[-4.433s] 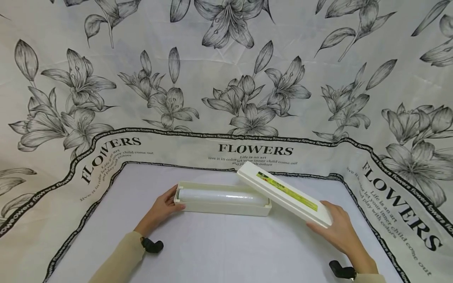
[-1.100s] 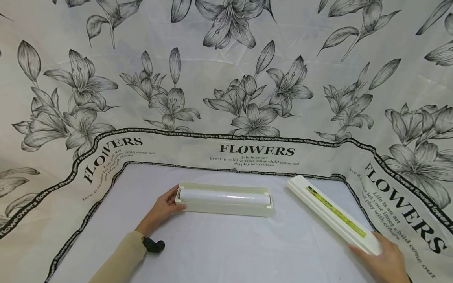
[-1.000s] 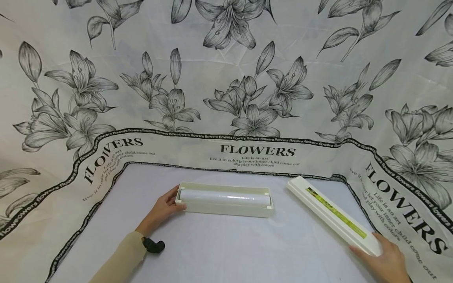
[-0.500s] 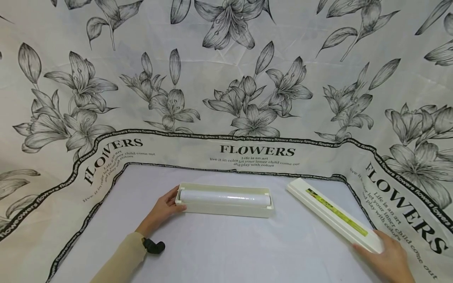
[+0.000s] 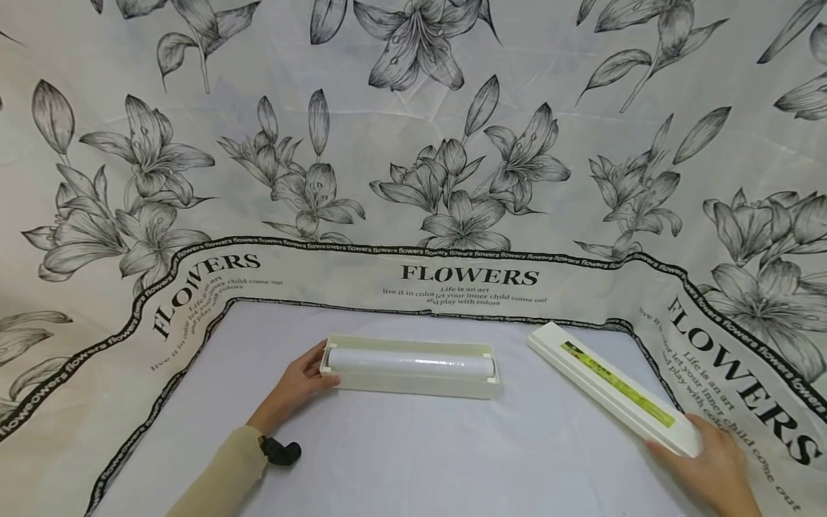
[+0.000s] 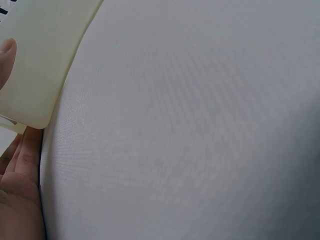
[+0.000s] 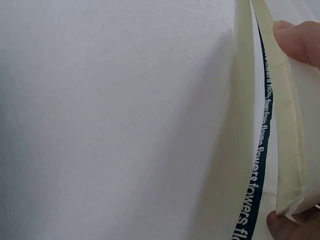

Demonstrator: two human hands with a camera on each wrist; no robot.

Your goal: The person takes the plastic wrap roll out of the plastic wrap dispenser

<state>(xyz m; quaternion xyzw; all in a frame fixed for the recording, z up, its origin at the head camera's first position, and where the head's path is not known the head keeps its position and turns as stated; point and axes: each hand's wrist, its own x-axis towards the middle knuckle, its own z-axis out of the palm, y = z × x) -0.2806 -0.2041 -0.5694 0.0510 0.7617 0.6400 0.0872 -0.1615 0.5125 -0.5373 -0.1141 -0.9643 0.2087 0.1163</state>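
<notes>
A pale cream box (image 5: pixel 413 385) lies lengthwise near the middle of the white-covered table in the head view, its top uncovered. Inside it is a white, shiny roll of plastic wrap (image 5: pixel 407 361). My left hand (image 5: pixel 300 384) grips the box's left end, the thumb on the front wall and the fingers round the end; the left wrist view shows that wall (image 6: pixel 45 65) close up. Off to the right, my right hand (image 5: pixel 711 463) holds the box's white lid (image 5: pixel 597 384) by its near end. The lid slants, its yellow-green label facing up. Its edge (image 7: pixel 290 140) fills the right wrist view's right side.
White cloth (image 5: pixel 413 459) covers the table. Behind and at both sides rises a flower-printed fabric (image 5: pixel 465 158) with a black lettered border. A black wrist device (image 5: pixel 281 450) sits on my left wrist.
The lid, earlier resting partly over the box's right end, has moved off to the right in my right hand. Lately it has shifted only slightly. The left hand and box have stayed put.
</notes>
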